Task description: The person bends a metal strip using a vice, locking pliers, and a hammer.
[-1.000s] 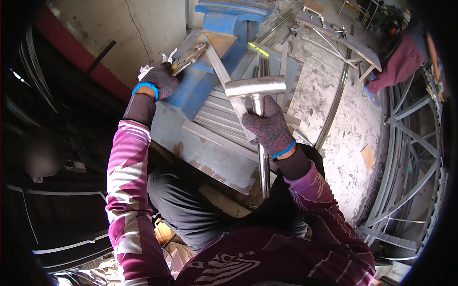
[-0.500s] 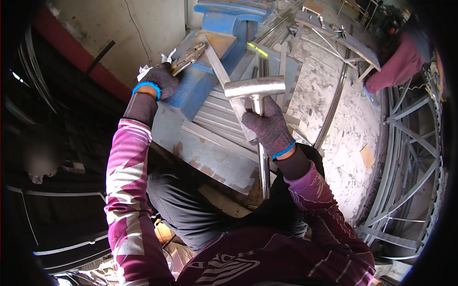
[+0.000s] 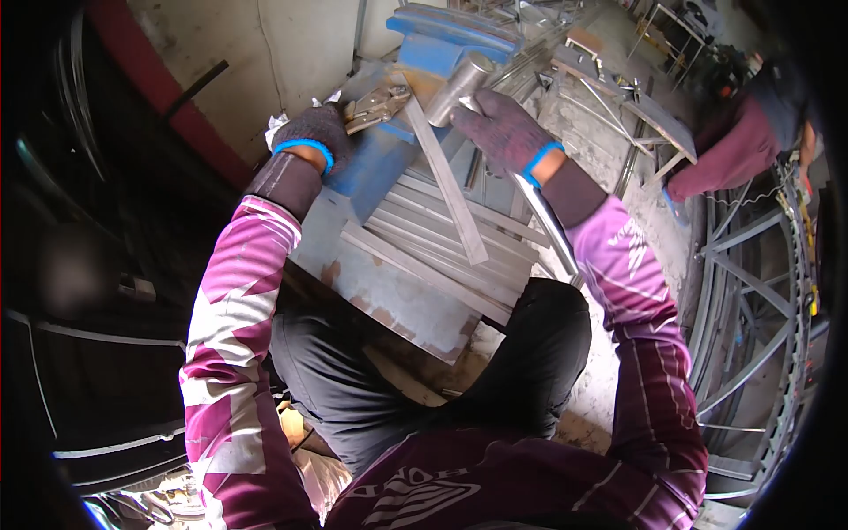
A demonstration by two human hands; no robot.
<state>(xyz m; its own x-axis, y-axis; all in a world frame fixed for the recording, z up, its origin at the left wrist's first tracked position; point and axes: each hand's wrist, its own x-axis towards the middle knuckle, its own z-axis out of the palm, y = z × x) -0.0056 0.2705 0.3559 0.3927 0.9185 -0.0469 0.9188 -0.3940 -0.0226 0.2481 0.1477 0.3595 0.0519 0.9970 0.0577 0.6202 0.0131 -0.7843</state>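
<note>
On the counter (image 3: 389,291) before the knees lie flat steel strips (image 3: 442,238). Beyond them, the right hand (image 3: 503,128) has its grip clamped round a metal hammer (image 3: 459,75), head over the blue vise (image 3: 424,53). The left hand (image 3: 318,132) grips locking pliers (image 3: 375,104) just beside it.

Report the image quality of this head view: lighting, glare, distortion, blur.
Head view: strong fisheye bend with black corners; daylight falls bright on the floor and wall, while the left side sinks into shadow; glare on the hammer in the right hand; the left hand with the pliers is sharp; the far person is small and soft.
</note>
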